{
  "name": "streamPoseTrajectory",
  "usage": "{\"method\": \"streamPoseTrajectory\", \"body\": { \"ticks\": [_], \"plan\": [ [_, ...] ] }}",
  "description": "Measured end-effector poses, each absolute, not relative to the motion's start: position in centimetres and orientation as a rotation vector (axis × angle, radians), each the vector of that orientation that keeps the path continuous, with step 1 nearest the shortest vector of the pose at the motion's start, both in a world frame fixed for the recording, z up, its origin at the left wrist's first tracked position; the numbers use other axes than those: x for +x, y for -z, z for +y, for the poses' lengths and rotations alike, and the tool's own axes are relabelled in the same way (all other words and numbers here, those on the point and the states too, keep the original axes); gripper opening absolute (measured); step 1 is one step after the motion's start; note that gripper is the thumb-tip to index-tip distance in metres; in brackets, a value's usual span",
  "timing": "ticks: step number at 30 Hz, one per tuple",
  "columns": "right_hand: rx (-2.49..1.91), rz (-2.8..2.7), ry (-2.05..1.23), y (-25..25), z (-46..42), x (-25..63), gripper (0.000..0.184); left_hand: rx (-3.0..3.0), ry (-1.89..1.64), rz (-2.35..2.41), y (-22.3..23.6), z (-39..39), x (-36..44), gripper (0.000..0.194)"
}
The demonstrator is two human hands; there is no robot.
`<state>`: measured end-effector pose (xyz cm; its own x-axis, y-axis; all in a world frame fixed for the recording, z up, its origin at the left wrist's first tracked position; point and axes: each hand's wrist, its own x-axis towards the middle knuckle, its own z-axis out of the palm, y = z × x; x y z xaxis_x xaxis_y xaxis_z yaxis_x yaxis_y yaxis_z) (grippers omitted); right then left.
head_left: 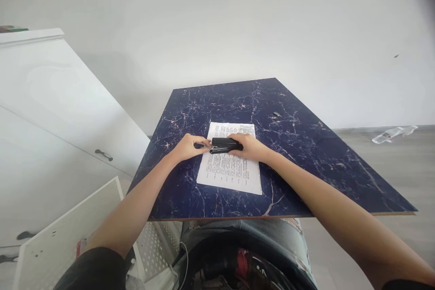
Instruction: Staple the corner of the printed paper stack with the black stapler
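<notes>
A black stapler [222, 143] lies sideways above the printed paper sheet [231, 174], near the middle of the table. My right hand [249, 146] is closed around its right end, thumb below and fingers on top. At its left end, my left hand [190, 147] pinches a slim dark and metallic part that sticks out of the stapler. Whether this part is still joined to the stapler, I cannot tell. The paper lies flat under the stapler and both hands, its text running sideways.
The dark blue marbled table [210, 99] stands against a white wall. A small dark and silvery piece [277, 114] lies on it, back right. White cabinet [68, 99] and a perforated white panel [64, 235] are on the left. A clear plastic item [390, 135] rests on the floor, right.
</notes>
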<state>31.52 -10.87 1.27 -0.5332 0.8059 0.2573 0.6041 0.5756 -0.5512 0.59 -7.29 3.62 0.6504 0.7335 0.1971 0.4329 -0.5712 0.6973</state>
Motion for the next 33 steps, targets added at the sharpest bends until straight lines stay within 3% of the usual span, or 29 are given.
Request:
{"method": "streamPoseTrajectory", "body": {
  "ticks": [9, 16, 33],
  "plan": [
    [-1.129, -2.318, -0.558, -1.4, -10.9, 31.4, 0.036, 2.307, -0.523, 0.897, -4.4, -7.4, 0.2, 0.020],
    [-1.098, -2.285, -0.591, -1.4, -10.9, 31.7, 0.043, 2.222, -0.264, 0.778, -4.9, -5.8, -2.3, 0.042],
    [-1.205, -2.286, -0.523, -2.3, -10.9, 31.2, 0.042, 2.446, -0.560, 0.985, -1.8, -6.6, 3.6, 0.024]
  ]
}}
